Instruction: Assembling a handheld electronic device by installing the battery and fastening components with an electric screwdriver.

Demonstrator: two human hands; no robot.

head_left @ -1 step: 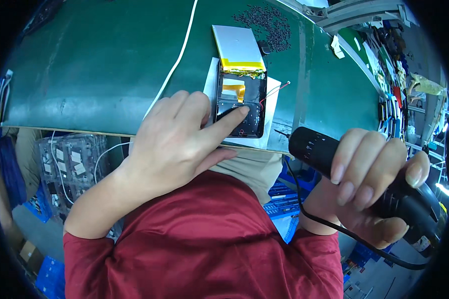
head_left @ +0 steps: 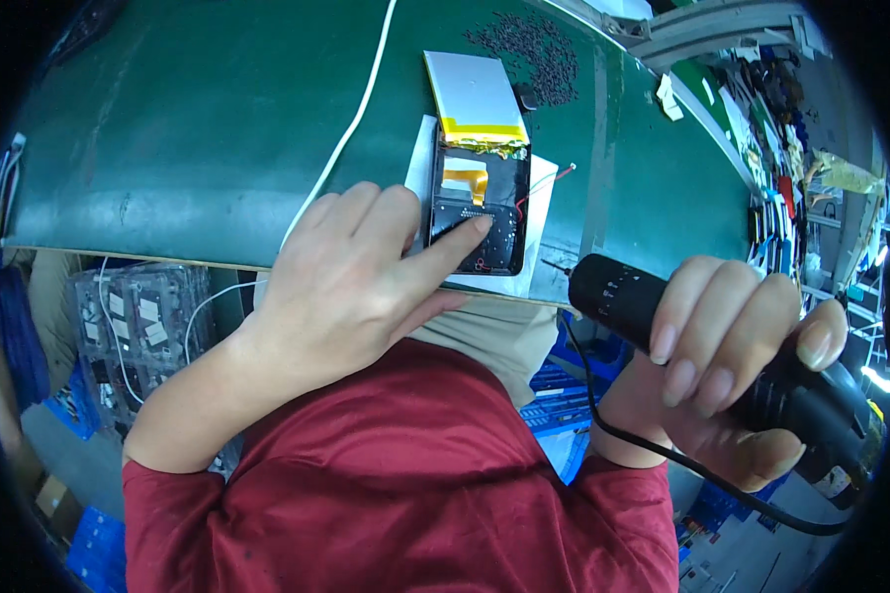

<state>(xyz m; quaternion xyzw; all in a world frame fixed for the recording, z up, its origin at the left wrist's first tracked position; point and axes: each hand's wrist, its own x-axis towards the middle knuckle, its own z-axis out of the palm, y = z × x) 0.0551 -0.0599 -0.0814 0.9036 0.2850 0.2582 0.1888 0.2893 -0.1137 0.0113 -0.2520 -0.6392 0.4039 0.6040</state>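
An opened black tablet-like device [head_left: 512, 176] lies near the table's front edge. A flat silver battery-like pack [head_left: 470, 87] with a yellow taped edge sits at its far end. An orange ribbon cable [head_left: 479, 185] runs to the dark circuit board [head_left: 507, 227]. My left hand [head_left: 351, 277] presses its stretched index fingertip on that board; its other fingers are partly bent and hold nothing. To the right, off the table's edge, my right hand [head_left: 727, 346] is wrapped round a black corded electric screwdriver [head_left: 613, 290], its bit [head_left: 557, 266] pointing left, apart from the device.
Loose small black screws [head_left: 534, 54] are spread beyond the battery-like pack. White paper [head_left: 539, 212] lies under the device, and thin red wires [head_left: 549, 179] stick out rightward. A white cable [head_left: 351, 124] crosses the green table [head_left: 198, 128]. Clear trays [head_left: 138, 321] stand below at left.
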